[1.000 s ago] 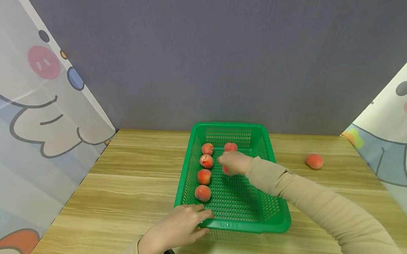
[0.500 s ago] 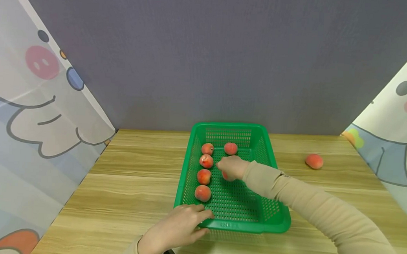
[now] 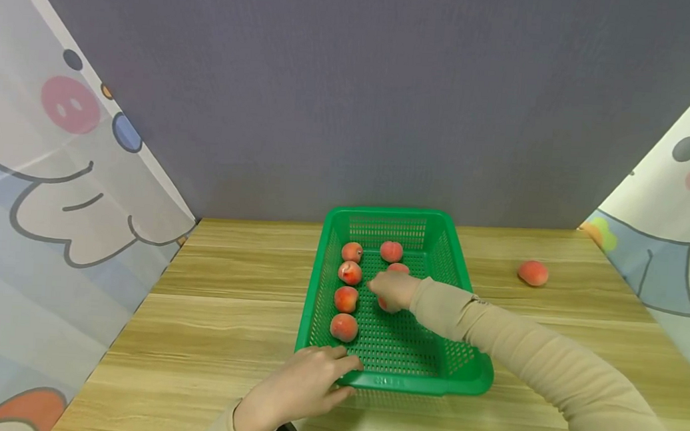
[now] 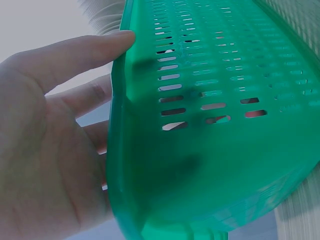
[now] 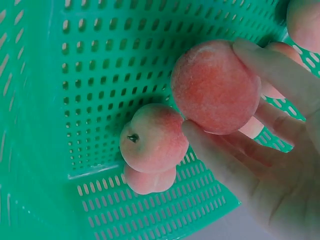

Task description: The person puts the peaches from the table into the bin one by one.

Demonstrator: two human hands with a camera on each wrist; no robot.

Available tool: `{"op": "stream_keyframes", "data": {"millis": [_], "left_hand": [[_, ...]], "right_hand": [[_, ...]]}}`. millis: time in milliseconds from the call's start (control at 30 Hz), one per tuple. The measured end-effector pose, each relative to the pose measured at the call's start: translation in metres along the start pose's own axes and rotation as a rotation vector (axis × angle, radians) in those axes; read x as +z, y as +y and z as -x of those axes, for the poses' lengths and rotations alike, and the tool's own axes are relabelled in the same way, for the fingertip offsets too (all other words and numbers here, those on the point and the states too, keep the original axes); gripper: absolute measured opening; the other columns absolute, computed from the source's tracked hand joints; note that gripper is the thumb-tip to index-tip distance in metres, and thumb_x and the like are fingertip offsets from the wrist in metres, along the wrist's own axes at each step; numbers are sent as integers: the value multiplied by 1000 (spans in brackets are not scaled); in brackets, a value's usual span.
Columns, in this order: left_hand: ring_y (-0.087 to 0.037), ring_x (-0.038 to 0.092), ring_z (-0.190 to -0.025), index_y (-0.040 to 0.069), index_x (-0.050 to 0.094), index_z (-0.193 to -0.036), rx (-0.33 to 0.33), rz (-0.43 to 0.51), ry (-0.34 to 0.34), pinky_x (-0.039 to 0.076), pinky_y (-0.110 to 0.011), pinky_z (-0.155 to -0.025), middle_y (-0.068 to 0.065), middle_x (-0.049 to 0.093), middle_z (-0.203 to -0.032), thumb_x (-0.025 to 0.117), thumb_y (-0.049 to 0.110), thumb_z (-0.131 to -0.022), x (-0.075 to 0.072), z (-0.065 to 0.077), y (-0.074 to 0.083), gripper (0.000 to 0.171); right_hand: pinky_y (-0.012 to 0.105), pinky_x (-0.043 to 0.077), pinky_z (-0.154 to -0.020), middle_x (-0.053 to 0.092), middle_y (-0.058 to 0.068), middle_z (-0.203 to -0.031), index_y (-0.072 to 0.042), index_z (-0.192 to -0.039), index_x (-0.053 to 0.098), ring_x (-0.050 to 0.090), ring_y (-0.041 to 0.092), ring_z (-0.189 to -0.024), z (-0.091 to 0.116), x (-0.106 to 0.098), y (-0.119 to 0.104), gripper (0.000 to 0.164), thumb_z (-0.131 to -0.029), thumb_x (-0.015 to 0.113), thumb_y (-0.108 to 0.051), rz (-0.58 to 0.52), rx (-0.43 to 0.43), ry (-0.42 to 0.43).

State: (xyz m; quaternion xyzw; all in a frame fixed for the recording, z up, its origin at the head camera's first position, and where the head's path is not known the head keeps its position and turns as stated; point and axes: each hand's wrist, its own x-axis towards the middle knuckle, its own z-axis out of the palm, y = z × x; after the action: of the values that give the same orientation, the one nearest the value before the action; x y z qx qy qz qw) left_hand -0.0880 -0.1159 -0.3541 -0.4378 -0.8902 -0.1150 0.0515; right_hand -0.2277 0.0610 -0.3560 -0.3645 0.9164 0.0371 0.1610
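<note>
My left hand [image 3: 303, 383] grips the near-left rim of a green plastic basket [image 3: 405, 383]. In the left wrist view its thumb lies at the rim and the other fingers reach to the far side. My right hand [image 3: 394, 290] is inside the basket and holds a peach [image 5: 216, 87] between thumb and fingers; the head view shows only a sliver of it. Just beyond this hand lie two peaches, a nearer one [image 3: 398, 268] and a farther one [image 3: 391, 251]. Several more, among them a reddish peach [image 3: 344, 328], form a row along the basket's left wall.
One more peach [image 3: 533, 273] lies on the wooden table [image 3: 225, 300], right of the basket. A grey wall panel [image 3: 388, 112] rises behind the table. Cartoon-printed side panels [image 3: 62, 222] stand at both sides.
My right hand has moved slightly toward the near side of the basket with the peach. A second peach behind it has come into view. My left hand has stayed on the rim.
</note>
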Motion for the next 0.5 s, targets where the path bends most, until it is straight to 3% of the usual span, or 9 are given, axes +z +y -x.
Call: {"op": "stream_keyframes", "data": {"millis": [167, 300, 500], "left_hand": [[1, 52, -66, 17, 61, -94, -1, 6, -4, 41, -14, -58, 8, 57, -79, 69, 25, -75, 0, 0, 0, 22], [1, 51, -66, 17, 61, -95, -1, 5, -6, 41, -14, -59, 8, 57, -79, 69, 25, -75, 0, 0, 0, 23], [2, 51, -66, 17, 61, -94, 0, -2, -2, 41, -14, -58, 9, 57, -79, 69, 26, -75, 0, 0, -1, 23]], "right_hand": [[28, 32, -57, 52, 4, -75, -7, -88, 59, 39, 16, -61, 1, 3, 0, 21, -76, 57, 9, -36, 13, -11], [28, 32, -57, 53, 5, -75, -7, -91, 60, 39, 16, -61, 0, 5, 0, 22, -76, 59, 8, -5, 10, -13], [29, 35, -61, 58, 8, -87, -7, -102, 60, 44, 17, -66, -2, 8, 1, 31, -75, 60, 8, 16, 33, -26]]}}
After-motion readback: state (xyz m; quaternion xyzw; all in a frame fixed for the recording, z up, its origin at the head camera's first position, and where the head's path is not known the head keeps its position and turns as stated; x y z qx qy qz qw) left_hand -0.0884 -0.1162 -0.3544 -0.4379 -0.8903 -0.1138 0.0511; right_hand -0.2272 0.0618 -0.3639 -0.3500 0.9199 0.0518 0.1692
